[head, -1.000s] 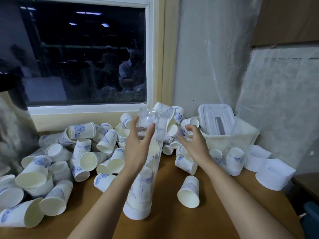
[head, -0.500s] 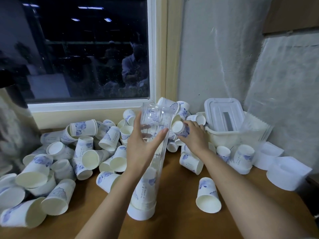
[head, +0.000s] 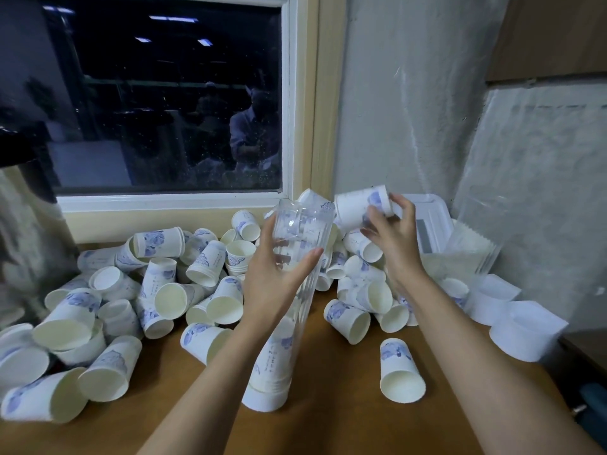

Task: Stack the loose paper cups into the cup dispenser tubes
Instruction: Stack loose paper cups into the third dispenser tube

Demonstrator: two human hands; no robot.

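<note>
Gripping the clear dispenser tube (head: 303,224) near its top, the left hand (head: 279,284) holds it tilted on the brown surface (head: 328,421), cups stacked inside. The right hand (head: 395,239) pinches a paper cup (head: 356,206) sideways just beside the tube's top; loose cups (head: 170,297) lie heaped around.

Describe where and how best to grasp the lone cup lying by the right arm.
Grip the lone cup across its side wall from above, thumb on one flank, fingers on the other. It lies on its side, mouth towards the person, apart from the heap, so both flanks look free.
</note>
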